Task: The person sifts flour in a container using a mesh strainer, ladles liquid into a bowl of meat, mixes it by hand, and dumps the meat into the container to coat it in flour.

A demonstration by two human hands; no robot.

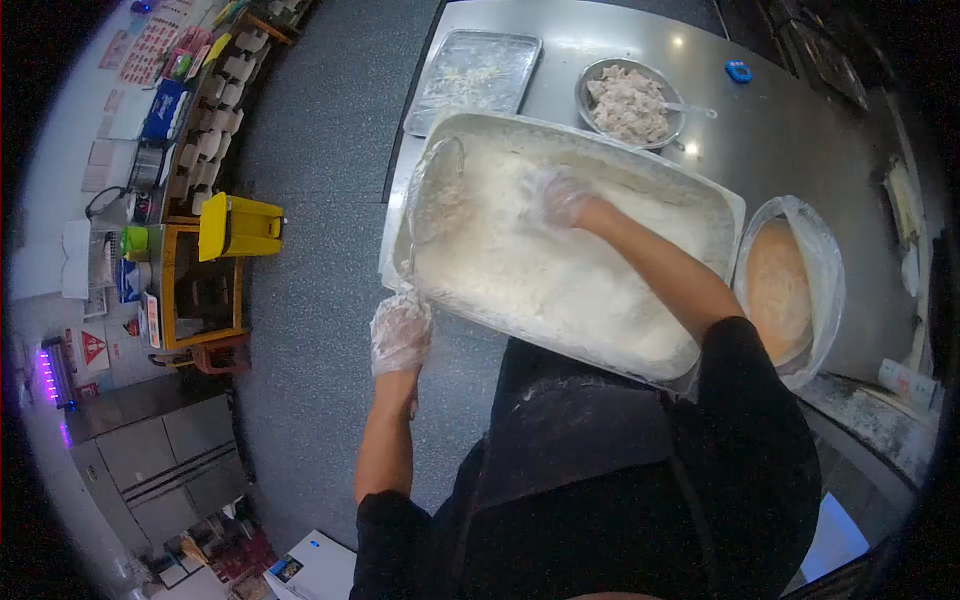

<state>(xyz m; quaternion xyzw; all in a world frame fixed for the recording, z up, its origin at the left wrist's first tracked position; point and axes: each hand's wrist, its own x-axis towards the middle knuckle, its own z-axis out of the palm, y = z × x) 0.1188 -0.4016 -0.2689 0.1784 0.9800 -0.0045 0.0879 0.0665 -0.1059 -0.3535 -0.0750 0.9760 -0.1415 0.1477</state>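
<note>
A large rectangular tub full of white flour stands at the table's near edge. My right hand, in a clear plastic glove, is down in the flour; its fingers are blurred and partly covered. Flour-dusted and gloved too, my left hand is closed just outside the tub's left corner. It grips the handle of what looks like a wire strainer, whose round end lies over the flour at the tub's left end, with some pale bits in it.
Behind the tub are a metal tray with pale scraps and a bowl of raw meat pieces with a spoon. A blue timer sits farther right. At the right is a plastic-lined bowl of orange powder. A yellow bin stands left.
</note>
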